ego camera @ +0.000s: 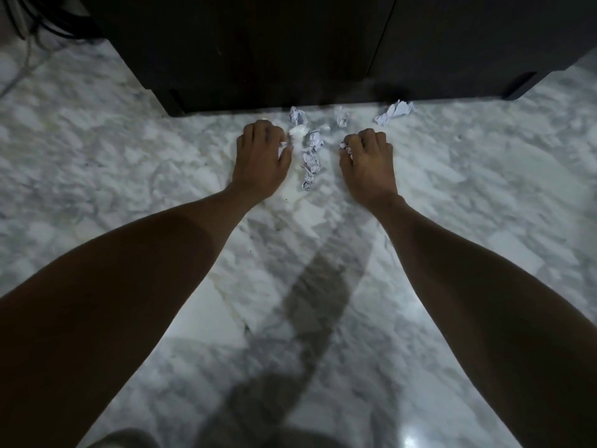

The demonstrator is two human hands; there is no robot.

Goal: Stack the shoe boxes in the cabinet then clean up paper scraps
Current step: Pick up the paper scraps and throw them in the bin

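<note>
Left of centre on the marble floor (97, 176), the left hand (263, 153) curls around white paper scraps (311, 156); the right hand (365, 156) pinches another. One crumpled scrap (395, 112), upper right beside the dark cabinet (290, 53), could be missed or slip underneath.

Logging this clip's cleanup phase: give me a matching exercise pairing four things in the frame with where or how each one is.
Things:
1. left hand
2. right hand
3. largest paper scrap
4. cabinet

Places or states:
A. lies alone on the marble floor, right of both hands
B. dark, doors shut, standing at the top of the view
C. curled on the floor, white scraps at its fingertips, left of the scrap cluster
D. curled on the floor, a scrap at its thumb, right of the cluster

Pairs: 1-C, 2-D, 3-A, 4-B
</note>
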